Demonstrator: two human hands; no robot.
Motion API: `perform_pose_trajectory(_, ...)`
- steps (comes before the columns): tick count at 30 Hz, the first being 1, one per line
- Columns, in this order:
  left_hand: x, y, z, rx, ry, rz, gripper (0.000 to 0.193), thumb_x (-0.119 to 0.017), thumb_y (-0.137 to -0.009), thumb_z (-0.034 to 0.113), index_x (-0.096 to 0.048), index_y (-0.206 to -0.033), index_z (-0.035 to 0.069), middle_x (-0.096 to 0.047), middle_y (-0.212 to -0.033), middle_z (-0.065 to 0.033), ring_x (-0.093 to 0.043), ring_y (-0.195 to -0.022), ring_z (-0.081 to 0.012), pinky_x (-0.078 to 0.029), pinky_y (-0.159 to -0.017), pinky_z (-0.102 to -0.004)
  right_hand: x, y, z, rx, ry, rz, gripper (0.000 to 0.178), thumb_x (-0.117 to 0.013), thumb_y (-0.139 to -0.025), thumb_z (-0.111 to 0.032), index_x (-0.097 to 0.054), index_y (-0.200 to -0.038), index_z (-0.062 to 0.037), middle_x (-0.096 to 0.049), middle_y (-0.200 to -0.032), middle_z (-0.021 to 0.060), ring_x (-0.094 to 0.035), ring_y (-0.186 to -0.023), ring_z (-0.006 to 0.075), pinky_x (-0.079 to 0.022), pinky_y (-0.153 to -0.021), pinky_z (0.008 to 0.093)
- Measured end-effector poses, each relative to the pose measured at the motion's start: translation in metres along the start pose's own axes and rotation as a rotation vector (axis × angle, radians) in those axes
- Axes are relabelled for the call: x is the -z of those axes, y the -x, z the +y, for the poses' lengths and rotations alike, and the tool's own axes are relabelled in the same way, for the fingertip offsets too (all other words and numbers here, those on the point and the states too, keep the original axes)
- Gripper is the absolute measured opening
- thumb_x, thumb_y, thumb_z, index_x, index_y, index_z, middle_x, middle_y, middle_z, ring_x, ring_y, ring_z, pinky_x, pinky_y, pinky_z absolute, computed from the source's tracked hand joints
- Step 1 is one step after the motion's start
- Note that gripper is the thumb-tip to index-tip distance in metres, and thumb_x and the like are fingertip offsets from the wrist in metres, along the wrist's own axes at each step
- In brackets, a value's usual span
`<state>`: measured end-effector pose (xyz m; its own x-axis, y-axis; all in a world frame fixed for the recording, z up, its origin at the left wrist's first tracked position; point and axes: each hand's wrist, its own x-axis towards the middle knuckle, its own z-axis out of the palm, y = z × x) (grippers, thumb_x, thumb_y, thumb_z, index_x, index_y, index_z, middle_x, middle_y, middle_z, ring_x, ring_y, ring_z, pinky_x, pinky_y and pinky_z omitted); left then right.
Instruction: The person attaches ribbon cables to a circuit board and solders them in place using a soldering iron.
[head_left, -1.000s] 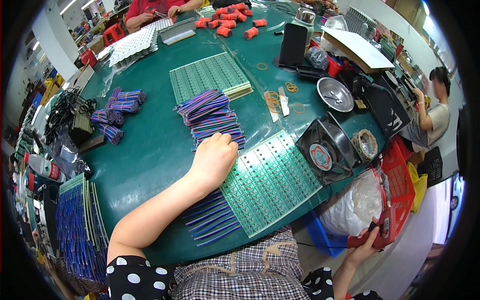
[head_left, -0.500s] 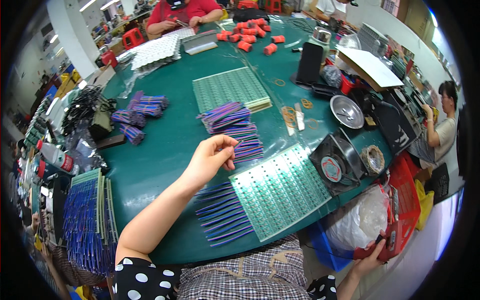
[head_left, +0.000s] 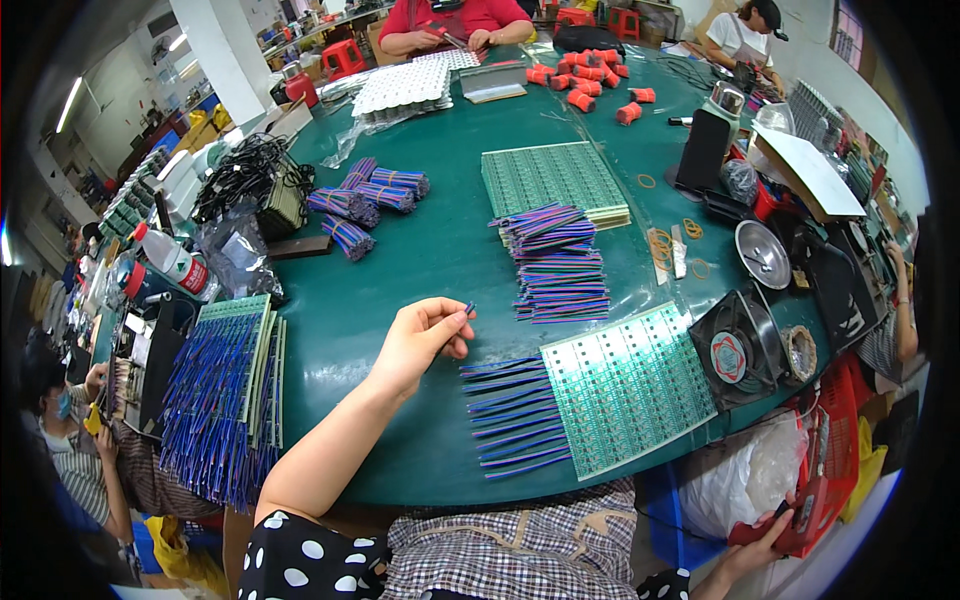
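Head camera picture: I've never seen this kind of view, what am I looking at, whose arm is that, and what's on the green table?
There is no machine here. A person wears a wide fisheye camera on the head, looking down, so edges bend. The bare arm from the bottom is their own; the left hand pinches a short thin wire piece above the round green table. The right hand is down at the lower right, at a red basket; what it grips is unclear. In front lies a green circuit board panel with blue-purple wires sticking out leftward. Behind it sits a pile of loose wires, and right of it a small black fan. Other people work around the table.
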<state>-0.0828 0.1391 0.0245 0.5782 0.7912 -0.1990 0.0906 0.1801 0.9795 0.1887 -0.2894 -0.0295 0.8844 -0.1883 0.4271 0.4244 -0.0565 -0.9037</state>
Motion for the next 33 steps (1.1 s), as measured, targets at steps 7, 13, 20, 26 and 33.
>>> perform_pose_trajectory(7,0.006,0.011,0.002,0.121,0.27,-0.073,0.013,-0.057,-0.094,0.011,-0.06,-0.102,0.0,-0.066,-0.085,-0.0078,-0.06,-0.068,-0.01,-0.05,-0.064,-0.022,0.011,-0.003,-0.002,0.035,-0.043,-0.014,0.034,-0.054,-0.096,-0.014,-0.047,-0.123,0.0046,-0.059,-0.115,0.0121,-0.043,-0.063,0.0085,-0.036,-0.055,0.0214)
perform_pose_trajectory(13,-0.053,0.054,0.039,0.167,0.099,-0.353,0.008,-0.059,-0.092,0.008,-0.063,-0.097,0.003,-0.065,-0.085,-0.0061,-0.056,-0.067,-0.0067,-0.045,-0.059,-0.0198,0.018,0.019,-0.041,0.191,-0.052,-0.07,0.039,-0.046,-0.099,-0.027,-0.047,-0.123,0.0039,-0.058,-0.112,0.0114,-0.043,-0.067,0.0097,-0.038,-0.061,0.024)
perform_pose_trajectory(20,-0.092,0.086,-0.03,-0.719,-0.849,-0.405,0.025,-0.063,-0.072,0.004,-0.063,-0.096,-0.002,-0.062,-0.089,-0.0077,-0.061,-0.077,-0.0202,-0.053,-0.068,-0.0301,0.033,0.084,-0.049,-0.353,-0.172,-0.796,0.072,-0.064,-0.084,-0.054,-0.041,-0.123,0.0025,-0.054,-0.107,0.015,-0.055,-0.059,0.0148,-0.047,-0.05,0.027)
perform_pose_trajectory(26,-0.101,0.094,-0.045,-1.164,-1.256,-0.292,0.029,-0.062,-0.064,0.009,-0.068,-0.089,-0.003,-0.062,-0.082,-0.0085,-0.06,-0.066,-0.0182,-0.05,-0.056,-0.0252,0.049,0.089,-0.046,-0.721,-0.102,-1.013,0.085,-0.07,-0.077,-0.059,-0.043,-0.124,0.0049,-0.058,-0.107,0.0163,-0.057,-0.062,0.0198,-0.047,-0.054,0.0311)
perform_pose_trajectory(33,-0.104,0.093,-0.052,-1.269,-1.352,-0.258,0.022,-0.06,-0.07,0.009,-0.068,-0.085,-0.005,-0.061,-0.078,-0.0085,-0.059,-0.066,-0.0154,-0.049,-0.056,-0.0202,0.027,0.08,-0.061,-0.87,-0.126,-1.217,0.074,-0.075,-0.077,-0.051,-0.05,-0.121,0.0026,-0.061,-0.112,0.0187,-0.06,-0.067,0.0203,-0.048,-0.057,0.029)
